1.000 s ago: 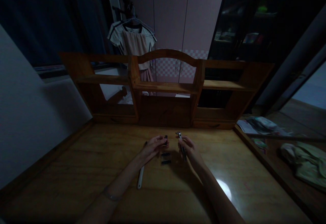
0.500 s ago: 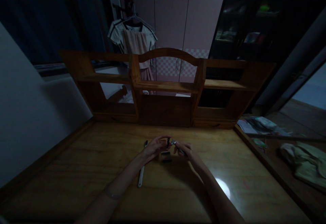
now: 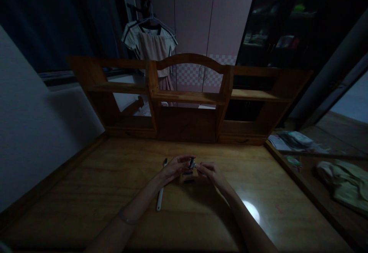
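Note:
Over the desk, my left hand (image 3: 174, 168) pinches a small black piece, which looks like a razor blade head (image 3: 191, 161), upright between thumb and fingers. Closed around a razor handle (image 3: 194, 165) is my right hand (image 3: 211, 173); the handle's silver forked end meets the black piece, though whether they are joined is too small to tell. Most of the handle is hidden by my fingers. Below the hands lies a short black strip (image 3: 189, 181), with another dark strip (image 3: 188, 173) just behind it. A slim white stick with a dark tip (image 3: 160, 199) lies partly under my left wrist.
A wooden shelf unit (image 3: 186, 99) stands along the back of the wooden desk (image 3: 115, 176). At the left is a white wall (image 3: 23, 138). Beyond the desk's right edge are papers (image 3: 278, 142) and a crumpled pale cloth (image 3: 349, 184). Clothes (image 3: 152, 42) hang behind the shelf.
The razor handle's forked end has moved left, closing the gap to the black piece in my left hand. My left hand has barely shifted.

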Action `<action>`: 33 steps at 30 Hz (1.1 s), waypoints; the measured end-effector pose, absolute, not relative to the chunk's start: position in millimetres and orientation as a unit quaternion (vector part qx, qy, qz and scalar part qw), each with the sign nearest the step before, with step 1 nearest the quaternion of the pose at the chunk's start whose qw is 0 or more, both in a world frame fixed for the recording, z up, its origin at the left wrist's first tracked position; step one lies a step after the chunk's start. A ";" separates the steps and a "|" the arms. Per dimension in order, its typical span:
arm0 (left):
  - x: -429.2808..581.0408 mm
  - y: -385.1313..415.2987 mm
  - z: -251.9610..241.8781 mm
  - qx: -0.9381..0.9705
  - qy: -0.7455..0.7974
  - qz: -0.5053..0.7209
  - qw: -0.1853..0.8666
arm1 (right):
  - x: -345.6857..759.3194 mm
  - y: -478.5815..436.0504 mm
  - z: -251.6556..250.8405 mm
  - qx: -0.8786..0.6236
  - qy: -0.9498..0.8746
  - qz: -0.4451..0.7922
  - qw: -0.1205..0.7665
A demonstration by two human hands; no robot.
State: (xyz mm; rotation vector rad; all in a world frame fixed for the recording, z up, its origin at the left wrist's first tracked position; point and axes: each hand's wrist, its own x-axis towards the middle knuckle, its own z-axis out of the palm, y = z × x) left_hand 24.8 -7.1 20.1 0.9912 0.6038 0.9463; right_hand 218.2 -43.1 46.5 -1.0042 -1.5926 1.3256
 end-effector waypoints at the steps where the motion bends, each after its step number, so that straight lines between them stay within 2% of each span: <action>1: 24.8 -6.8 19.2 0.452 0.277 0.430 0.731 | 218.0 -42.4 45.3 -0.399 -0.637 0.518 0.409; 8: 23.2 -4.0 14.1 0.453 0.277 0.417 0.738 | 217.4 -38.9 40.8 -0.396 -0.666 0.465 0.428; 27: 21.4 0.3 7.3 0.466 0.278 0.414 0.731 | 217.8 -38.7 40.1 -0.400 -0.675 0.462 0.413; 33: 19.8 2.3 5.6 0.480 0.281 0.410 0.723 | 219.7 -35.8 35.2 -0.411 -0.689 0.457 0.384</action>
